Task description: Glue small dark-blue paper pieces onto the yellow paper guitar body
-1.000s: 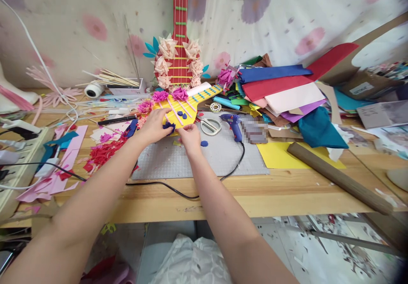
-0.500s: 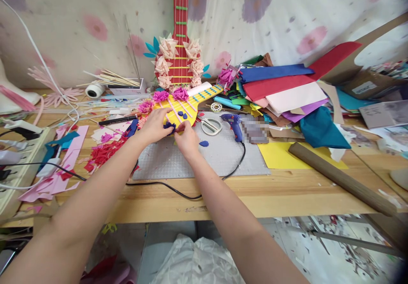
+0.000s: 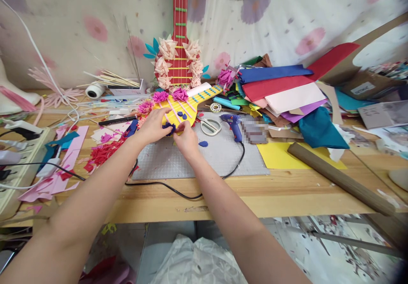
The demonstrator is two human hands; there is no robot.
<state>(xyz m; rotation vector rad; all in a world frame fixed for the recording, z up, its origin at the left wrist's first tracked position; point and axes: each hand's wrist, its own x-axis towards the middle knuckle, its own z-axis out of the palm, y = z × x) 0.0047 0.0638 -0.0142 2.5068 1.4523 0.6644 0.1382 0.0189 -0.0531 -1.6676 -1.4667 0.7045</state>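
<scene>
Yellow guitar (image 3: 191, 116), head view: it lies on the counter (image 3: 255, 194) before a red guitar (image 3: 180, 65), blue petals (image 3: 184, 116) on its face. At its near edge, the left hand (image 3: 153, 126) has its grip closed on a dark blue flower (image 3: 168, 127); the right hand (image 3: 187, 139) meets the flower's side, whether pinching I cannot tell. Petal work seems the step in hand; the next move likely calls for light, steady pressure.

A red guitar (image 3: 181, 63) stands before flowered sheeting (image 3: 280, 16); sticks (image 3: 119, 79) top a box (image 3: 126, 89); a tube (image 3: 341, 179) lies partly on yellow paper (image 3: 274, 156).
</scene>
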